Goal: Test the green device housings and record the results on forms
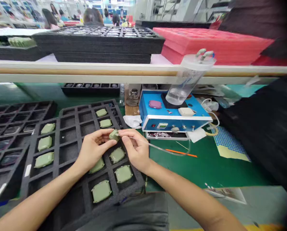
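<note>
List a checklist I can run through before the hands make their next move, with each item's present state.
1. Left hand grips the green case: ok.
2. Right hand holds the clear tube near its end: ok.
3. Tube tip placement on the case: cannot tell, too small.
4. Tube clear of the orange stick: not ok, they cross in view.
5. Blue box switched on: cannot tell.

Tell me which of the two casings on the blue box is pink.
The left-hand casing on the blue box; the other casing, by the front edge, is off-white.
</note>
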Action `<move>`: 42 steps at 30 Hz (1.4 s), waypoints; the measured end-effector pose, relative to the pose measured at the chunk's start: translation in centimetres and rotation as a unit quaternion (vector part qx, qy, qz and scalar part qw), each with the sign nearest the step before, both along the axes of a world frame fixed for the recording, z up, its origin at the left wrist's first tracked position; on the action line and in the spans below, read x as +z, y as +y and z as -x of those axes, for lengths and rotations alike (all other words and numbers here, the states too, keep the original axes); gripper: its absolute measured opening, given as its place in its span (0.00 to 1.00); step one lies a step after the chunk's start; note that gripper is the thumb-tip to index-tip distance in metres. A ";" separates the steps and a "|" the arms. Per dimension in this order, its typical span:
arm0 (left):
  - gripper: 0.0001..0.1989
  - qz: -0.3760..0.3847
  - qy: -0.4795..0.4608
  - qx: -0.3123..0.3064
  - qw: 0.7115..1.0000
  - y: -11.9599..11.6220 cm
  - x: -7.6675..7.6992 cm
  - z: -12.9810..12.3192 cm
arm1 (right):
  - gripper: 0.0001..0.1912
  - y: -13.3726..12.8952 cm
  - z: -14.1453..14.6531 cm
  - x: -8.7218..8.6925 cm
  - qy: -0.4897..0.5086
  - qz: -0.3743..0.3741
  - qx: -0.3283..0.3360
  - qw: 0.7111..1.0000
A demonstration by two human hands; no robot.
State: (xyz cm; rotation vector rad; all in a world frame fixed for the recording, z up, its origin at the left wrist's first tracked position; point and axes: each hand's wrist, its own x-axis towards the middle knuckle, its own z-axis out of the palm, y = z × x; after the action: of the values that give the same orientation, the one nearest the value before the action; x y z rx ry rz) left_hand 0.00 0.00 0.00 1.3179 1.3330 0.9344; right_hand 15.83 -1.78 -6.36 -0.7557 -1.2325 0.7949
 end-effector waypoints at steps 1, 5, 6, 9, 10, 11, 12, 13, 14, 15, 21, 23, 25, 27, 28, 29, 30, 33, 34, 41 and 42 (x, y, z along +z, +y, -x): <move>0.26 -0.001 0.002 0.002 1.000 0.0 0.0 0.0 | 0.08 0.0 -0.1 0.0 0.001 0.000 0.000 1.000; 0.26 -0.007 0.003 0.003 1.000 -0.1 0.0 -0.1 | 0.09 -0.2 -0.3 0.1 0.003 -0.002 -0.002 1.000; 0.26 -0.008 0.001 0.002 1.000 -0.1 0.0 -0.1 | 0.09 -0.2 -0.3 0.1 0.003 -0.003 -0.003 1.000; 0.26 -0.007 -0.006 -0.004 1.000 -0.1 -0.1 0.0 | 0.09 -0.2 -0.3 0.1 0.001 -0.009 -0.007 1.000; 0.26 -0.008 -0.007 -0.006 1.000 -0.1 -0.1 0.0 | 0.09 -0.2 -0.2 0.2 0.000 -0.010 -0.008 1.000; 0.26 -0.008 -0.007 -0.007 1.000 -0.1 -0.1 0.0 | 0.09 -0.2 -0.2 0.2 -0.001 -0.011 -0.009 1.000; 0.26 -0.009 -0.008 -0.008 1.000 -0.1 -0.1 0.0 | 0.09 -0.1 -0.2 0.2 -0.001 -0.011 -0.009 1.000; 0.26 -0.010 -0.008 -0.008 1.000 -0.1 -0.2 0.0 | 0.09 -0.1 -0.2 0.2 -0.002 -0.012 -0.010 1.000; 0.26 -0.011 -0.009 -0.006 1.000 -0.1 -0.2 0.0 | 0.09 -0.1 -0.2 0.2 -0.001 -0.012 -0.011 1.000; 0.26 -0.011 -0.008 -0.005 1.000 -0.1 -0.2 0.0 | 0.09 -0.1 -0.2 0.2 -0.001 -0.013 -0.012 1.000; 0.25 -0.014 -0.011 -0.004 1.000 -0.1 -0.2 0.0 | 0.10 -0.2 -0.3 0.2 -0.003 -0.016 -0.011 1.000; 0.25 -0.012 -0.012 -0.004 1.000 -0.1 -0.2 0.0 | 0.10 -0.2 -0.3 0.2 -0.002 -0.016 -0.011 1.000; 0.25 -0.012 -0.010 -0.003 1.000 -0.2 -0.1 0.0 | 0.10 -0.2 -0.3 0.2 -0.002 -0.016 -0.012 1.000; 0.25 -0.011 -0.006 -0.002 1.000 -0.1 -0.1 0.0 | 0.10 -0.2 -0.3 0.1 -0.003 -0.016 -0.013 1.000; 0.26 -0.010 -0.005 -0.002 1.000 -0.1 -0.1 0.0 | 0.10 -0.2 -0.3 0.1 -0.004 -0.015 -0.013 1.000; 0.26 -0.009 -0.004 -0.002 1.000 -0.1 -0.1 0.0 | 0.10 -0.2 -0.3 0.1 -0.004 -0.014 -0.014 1.000; 0.25 -0.008 -0.004 -0.003 1.000 -0.1 -0.1 0.0 | 0.10 -0.2 -0.3 0.1 -0.004 -0.013 -0.015 1.000; 0.25 -0.010 -0.007 -0.004 1.000 -0.1 -0.1 0.0 | 0.10 -0.2 -0.3 0.2 -0.003 -0.014 -0.016 1.000; 0.25 -0.011 -0.008 -0.004 1.000 -0.2 -0.1 0.0 | 0.10 -0.2 -0.3 0.2 -0.003 -0.015 -0.016 1.000; 0.25 -0.009 -0.007 -0.006 1.000 -0.2 -0.1 0.0 | 0.10 -0.2 -0.3 0.3 -0.005 -0.016 -0.016 1.000; 0.25 -0.009 -0.006 -0.006 1.000 -0.2 -0.1 0.0 | 0.10 -0.2 -0.3 0.3 -0.005 -0.017 -0.015 1.000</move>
State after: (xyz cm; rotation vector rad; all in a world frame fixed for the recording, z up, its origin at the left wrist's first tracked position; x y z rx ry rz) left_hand 0.01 -0.15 -0.07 1.3307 1.3083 0.9462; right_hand 16.16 -1.95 -6.11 -0.7506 -1.2383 0.7447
